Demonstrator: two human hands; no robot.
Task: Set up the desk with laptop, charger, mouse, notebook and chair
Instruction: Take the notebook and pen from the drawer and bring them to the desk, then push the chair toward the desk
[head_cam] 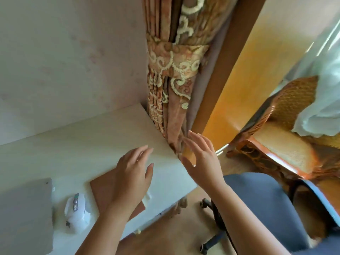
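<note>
Reaching: both hands hang in the air over the bench's right end, holding nothing.
Left hand: fingers loosely spread, above the notebook; whether it touches the cover, I cannot tell.
Right hand: fingers spread, just past the bench corner, near the curtain.
Step, as I judge it: the chair seems the likely piece left to bring in; no charger can be made out.
Doing it well: take the chair by its seat or back with both hands, roll it squarely toward the bench front, and keep the castors away from the curtain hem at the corner.
Chair: blue-grey padded seat on a dark wheeled base, standing on the floor to the right of the bench, apart from it.
Notebook: brown cover, flat on the bench, partly under the left hand.
Mouse: white, beside the notebook on its left.
Laptop: grey slab, lid closed, at the bench's left, cut by the frame edge.
</note>
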